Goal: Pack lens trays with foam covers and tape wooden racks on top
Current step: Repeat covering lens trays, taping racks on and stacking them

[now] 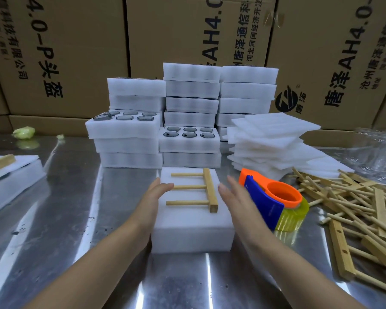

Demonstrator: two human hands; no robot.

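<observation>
Two bare, slim forearms, bare left hand point(154, 194) and right hand point(233, 196), the right's fingertips seemingly motion-blurred.

A three-dowel wooden rack point(210, 188) is laid flat on the white foam cover point(187, 217) of a lens tray point(192, 240); open lens trays point(188, 140) are stacked behind.

Backdrop: large brown cardboard cartons point(76, 52), printed in black with Chinese characters and "AH4.0", are standing edge to edge and filling the whole rear of the view. Work surface: a polished metal table point(65, 197) is reflecting light in pale streaks. At far left a crumpled yellow-green scrap point(24, 132), possibly plastic, is lying near the cartons; crinkled clear film point(374, 148) is sitting at far right.
</observation>
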